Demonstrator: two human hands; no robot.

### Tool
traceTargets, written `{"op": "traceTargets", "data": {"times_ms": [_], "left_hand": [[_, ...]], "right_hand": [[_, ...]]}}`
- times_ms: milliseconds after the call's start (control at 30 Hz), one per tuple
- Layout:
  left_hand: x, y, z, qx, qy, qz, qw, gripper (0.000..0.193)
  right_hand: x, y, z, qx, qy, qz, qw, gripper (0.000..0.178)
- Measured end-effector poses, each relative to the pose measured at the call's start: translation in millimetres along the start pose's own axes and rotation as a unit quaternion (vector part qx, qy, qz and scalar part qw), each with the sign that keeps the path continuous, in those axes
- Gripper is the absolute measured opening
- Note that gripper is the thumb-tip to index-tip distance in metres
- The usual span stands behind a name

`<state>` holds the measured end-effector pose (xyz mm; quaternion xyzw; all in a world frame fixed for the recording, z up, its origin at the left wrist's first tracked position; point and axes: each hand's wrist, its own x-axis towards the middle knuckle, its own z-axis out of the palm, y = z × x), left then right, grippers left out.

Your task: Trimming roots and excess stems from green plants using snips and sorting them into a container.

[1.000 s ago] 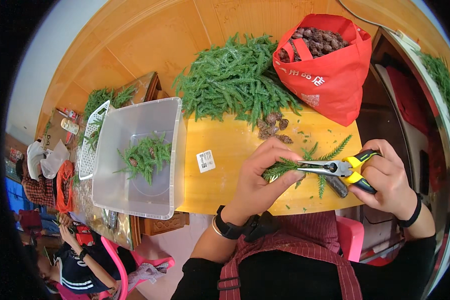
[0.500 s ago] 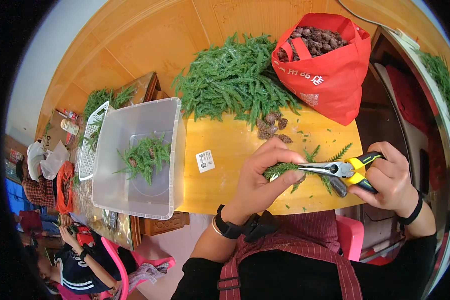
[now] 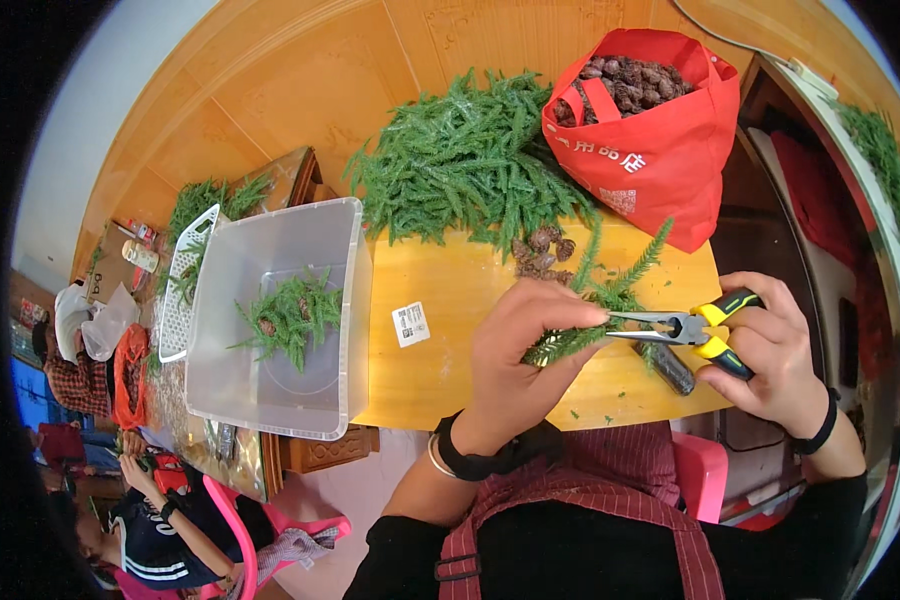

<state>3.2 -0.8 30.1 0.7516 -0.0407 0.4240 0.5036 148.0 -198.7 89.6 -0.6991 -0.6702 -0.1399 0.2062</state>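
My left hand (image 3: pixel 520 345) pinches a green artificial pine sprig (image 3: pixel 620 290) between thumb and fingers, over the yellow table (image 3: pixel 440 375). In my right hand (image 3: pixel 770 340) are yellow-and-black long-nose pliers (image 3: pixel 688 328), gripped by the handles. The pliers' jaws are spread, with their tips beside my left fingertips at the sprig; whether they touch it I cannot tell. A dark cylindrical object (image 3: pixel 670 370) lies on the table under the pliers. A few brown pine cones (image 3: pixel 543 245) lie beyond my left hand.
A heap of green sprigs (image 3: pixel 460 165) lies at the back, beside a red bag (image 3: pixel 650 165) full of pine cones. To the left stands a clear plastic bin (image 3: pixel 355 300) holding a sprig bundle (image 3: pixel 295 315). A white label (image 3: pixel 410 324) lies between. Another person (image 3: pixel 170 530) sits at lower left.
The pliers' jaws have spread apart. The sprig has turned in my left hand, and its branches now point up and away from me.
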Motion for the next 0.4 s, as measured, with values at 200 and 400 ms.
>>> {"op": "traceTargets", "data": {"times_ms": [200, 400], "left_hand": [[1, 0, 0, 0.080, -0.013, 0.075, 0.994, 0.026], [1, -3, -1, 0.100, -0.008, 0.129, 0.987, 0.028]], "right_hand": [[1, 6, -1, -0.040, 0.017, -0.043, 0.998, 0.031], [0, 11, 0, -0.054, 0.028, -0.057, 0.997, 0.030]]}}
